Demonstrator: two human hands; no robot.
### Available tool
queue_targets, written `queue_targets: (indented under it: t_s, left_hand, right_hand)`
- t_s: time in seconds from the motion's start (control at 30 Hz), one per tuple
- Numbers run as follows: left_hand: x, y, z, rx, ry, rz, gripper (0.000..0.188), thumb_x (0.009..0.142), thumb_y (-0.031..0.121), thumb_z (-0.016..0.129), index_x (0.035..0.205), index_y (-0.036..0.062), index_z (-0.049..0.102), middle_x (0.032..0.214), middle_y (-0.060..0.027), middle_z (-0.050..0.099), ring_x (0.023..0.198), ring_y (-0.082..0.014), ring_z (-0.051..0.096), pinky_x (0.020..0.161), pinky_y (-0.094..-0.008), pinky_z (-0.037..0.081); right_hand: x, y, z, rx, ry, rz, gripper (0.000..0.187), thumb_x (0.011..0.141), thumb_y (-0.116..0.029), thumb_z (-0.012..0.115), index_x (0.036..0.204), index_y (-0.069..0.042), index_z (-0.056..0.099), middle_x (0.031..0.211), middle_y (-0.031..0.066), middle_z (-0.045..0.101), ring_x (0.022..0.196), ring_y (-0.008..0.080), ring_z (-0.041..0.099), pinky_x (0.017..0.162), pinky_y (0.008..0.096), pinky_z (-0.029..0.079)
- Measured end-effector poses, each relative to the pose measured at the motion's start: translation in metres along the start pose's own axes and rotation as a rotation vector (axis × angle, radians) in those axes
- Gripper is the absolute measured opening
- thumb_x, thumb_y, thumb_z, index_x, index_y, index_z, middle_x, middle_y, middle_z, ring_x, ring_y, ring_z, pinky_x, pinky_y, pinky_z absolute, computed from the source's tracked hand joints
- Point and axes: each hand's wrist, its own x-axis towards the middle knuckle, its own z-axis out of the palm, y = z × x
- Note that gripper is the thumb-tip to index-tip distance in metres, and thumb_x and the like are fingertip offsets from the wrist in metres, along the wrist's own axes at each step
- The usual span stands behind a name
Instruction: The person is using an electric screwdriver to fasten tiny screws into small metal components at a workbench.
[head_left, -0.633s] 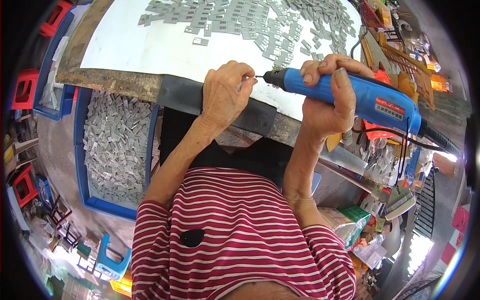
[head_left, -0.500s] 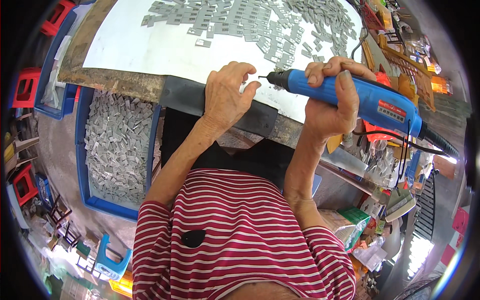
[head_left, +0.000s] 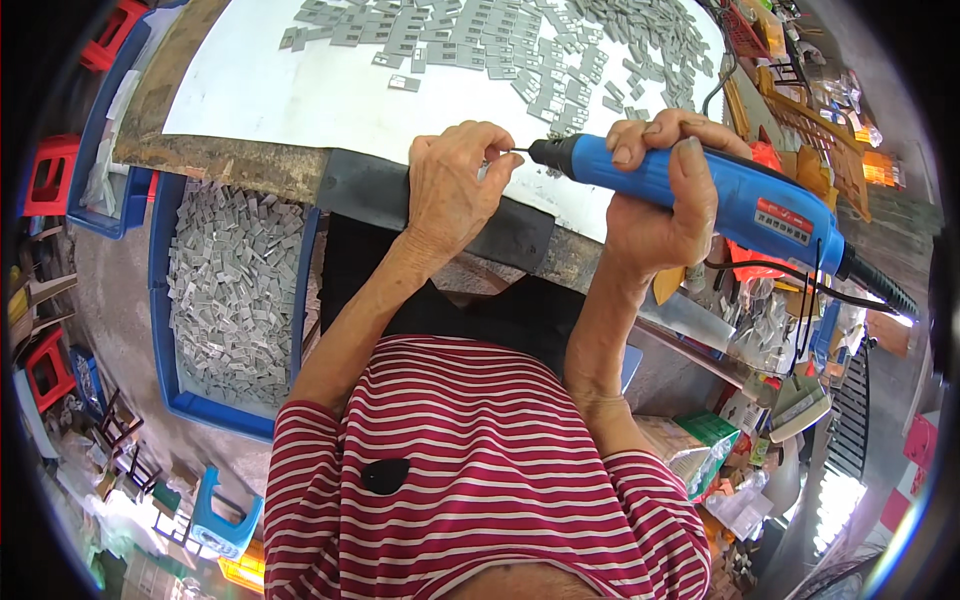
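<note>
My right hand (head_left: 665,190) is wrapped round the body of a blue electric screwdriver (head_left: 735,197), held level with its black nose to the left. Its thin bit ends between the thumb and forefinger of my left hand (head_left: 452,190). Those fingers are pinched together at the bit's tip; whatever is in them is too small or hidden to name. Below the left hand, a black pad (head_left: 370,190) lies along the table's near edge. Beyond the hands, many small grey rectangular pieces (head_left: 480,45) with cut-outs are spread on a white sheet (head_left: 270,90).
A blue bin (head_left: 162,330) full of similar small grey pieces (head_left: 235,290) stands left of my lap. Red stools (head_left: 52,175) and a blue stool (head_left: 222,520) are on the floor at left. A dark cord (head_left: 800,278) hangs by the screwdriver; cluttered goods (head_left: 750,430) lie to the right.
The thumb and forefinger of my left hand have closed in at the bit's tip, where a gap showed before. The screwdriver has shifted very slightly left.
</note>
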Motion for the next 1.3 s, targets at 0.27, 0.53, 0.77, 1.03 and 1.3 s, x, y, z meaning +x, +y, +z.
queue_targets:
  t_s: [0.27,0.53,0.77,1.03,1.3]
  left_hand:
    - [0.002,0.000,0.000,-0.030,-0.001,-0.008,0.011,0.076,0.016,0.062,0.082,0.0073,0.060,0.073,-0.0019,0.059,0.069,-0.0162,0.056,0.072,-0.0324,0.031]
    - [0.001,-0.001,0.000,-0.033,-0.011,0.000,0.010,0.077,0.015,0.061,0.083,0.0070,0.060,0.074,-0.0020,0.060,0.070,-0.0164,0.057,0.073,-0.0326,0.032]
    - [0.001,0.000,-0.002,-0.035,-0.022,-0.011,0.009,0.077,0.014,0.060,0.082,0.0068,0.061,0.074,-0.0021,0.061,0.072,-0.0163,0.057,0.075,-0.0325,0.032]
    - [0.000,0.000,-0.002,0.021,-0.030,0.022,0.009,0.077,0.013,0.059,0.082,0.0064,0.061,0.076,-0.0031,0.061,0.073,-0.0181,0.056,0.076,-0.0337,0.032]
    - [0.000,-0.001,0.001,0.080,0.012,0.091,0.009,0.077,0.014,0.060,0.081,0.0064,0.063,0.071,-0.0020,0.061,0.059,-0.0151,0.053,0.072,-0.0289,0.034]
  right_hand:
    - [0.001,0.001,-0.004,0.010,-0.012,0.009,0.021,0.078,-0.007,0.050,0.098,0.000,0.050,0.079,0.0149,0.051,0.059,0.0226,0.051,0.061,0.0406,0.041]
    - [-0.001,0.003,-0.003,0.019,-0.022,0.020,0.021,0.078,-0.006,0.050,0.098,0.000,0.051,0.079,0.0151,0.052,0.058,0.0223,0.051,0.061,0.0401,0.042]
    - [0.002,0.006,0.003,0.098,0.080,0.013,0.022,0.074,0.003,0.057,0.094,0.004,0.048,0.071,0.0160,0.055,0.051,0.0199,0.055,0.052,0.0325,0.048]
    - [0.001,0.006,0.002,0.082,0.086,0.006,0.021,0.074,0.003,0.057,0.093,0.005,0.048,0.071,0.0161,0.055,0.051,0.0201,0.054,0.051,0.0325,0.048]
    - [-0.001,0.006,-0.008,0.009,0.003,0.046,0.021,0.079,-0.006,0.049,0.098,0.000,0.052,0.079,0.0148,0.052,0.058,0.0228,0.051,0.060,0.0396,0.041]
